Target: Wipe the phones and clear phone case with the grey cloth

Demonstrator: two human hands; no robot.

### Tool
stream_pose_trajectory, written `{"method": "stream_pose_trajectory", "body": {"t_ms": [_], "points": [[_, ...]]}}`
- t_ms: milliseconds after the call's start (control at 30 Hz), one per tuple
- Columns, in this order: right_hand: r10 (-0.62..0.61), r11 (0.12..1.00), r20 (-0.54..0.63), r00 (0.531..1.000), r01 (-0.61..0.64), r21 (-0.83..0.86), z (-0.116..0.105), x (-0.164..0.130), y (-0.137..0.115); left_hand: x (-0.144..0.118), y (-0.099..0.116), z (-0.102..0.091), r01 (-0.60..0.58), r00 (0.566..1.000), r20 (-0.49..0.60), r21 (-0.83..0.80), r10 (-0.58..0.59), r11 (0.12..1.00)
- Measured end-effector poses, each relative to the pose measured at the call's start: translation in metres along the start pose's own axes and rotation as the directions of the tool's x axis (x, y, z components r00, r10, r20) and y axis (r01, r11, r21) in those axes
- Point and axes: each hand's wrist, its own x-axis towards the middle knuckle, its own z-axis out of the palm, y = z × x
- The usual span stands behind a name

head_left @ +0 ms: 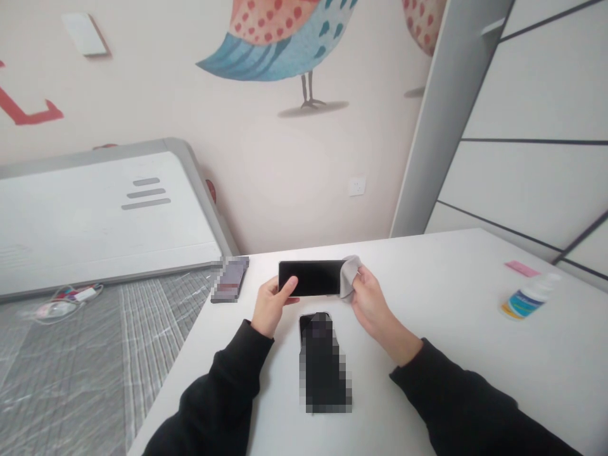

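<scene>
A black phone [313,277] is held level above the white table [451,316], its dark screen facing me. My left hand [272,305] grips the phone's left end, thumb on the screen. At the phone's right end my right hand [373,303] pinches a small grey cloth [349,273] against it. Both sleeves are black. Below the hands a second dark device [325,361], partly blurred out, lies flat on the table.
A small dark blurred object [230,279] lies at the table's left corner. A small bottle with a blue label [527,299] lies at the right, with a pink slip [521,268] behind it. A bed with a grey cover [80,354] and a white headboard is on the left.
</scene>
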Motion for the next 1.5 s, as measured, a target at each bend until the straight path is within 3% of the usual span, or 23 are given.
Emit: {"method": "stream_pose_trajectory", "body": {"t_ms": [133, 367, 633, 1000, 1233, 1500], "points": [[-0.054, 0.998, 0.018, 0.998, 0.054, -0.039, 0.002, 0.001, -0.010, 0.001, 0.006, -0.003, 0.042, 0.995, 0.096, -0.019, -0.039, 0.999], [0.090, 0.972, 0.153, 0.984, -0.053, -0.231, 0.008, -0.004, -0.013, 0.009, 0.002, -0.014, -0.051, 0.997, -0.063, -0.070, 0.046, 0.996], [0.013, 0.913, 0.054, 0.998, 0.010, -0.408, -0.007, 0.004, -0.009, 0.005, 0.001, -0.007, -0.023, 1.000, 0.004, -0.037, 0.023, 0.999], [-0.002, 0.862, 0.054, 0.999, 0.029, -0.506, -0.009, 0.003, -0.016, 0.001, -0.007, 0.001, -0.050, 0.999, -0.002, -0.003, 0.050, 0.999], [0.006, 0.910, 0.057, 0.998, 0.019, -0.415, -0.001, -0.001, -0.014, 0.000, -0.013, 0.002, -0.067, 0.998, -0.012, 0.004, 0.067, 0.998], [-0.011, 0.871, -0.001, 1.000, 0.009, -0.491, -0.010, 0.007, -0.016, -0.004, -0.017, 0.005, -0.090, 0.996, 0.003, 0.033, 0.090, 0.995]]}}
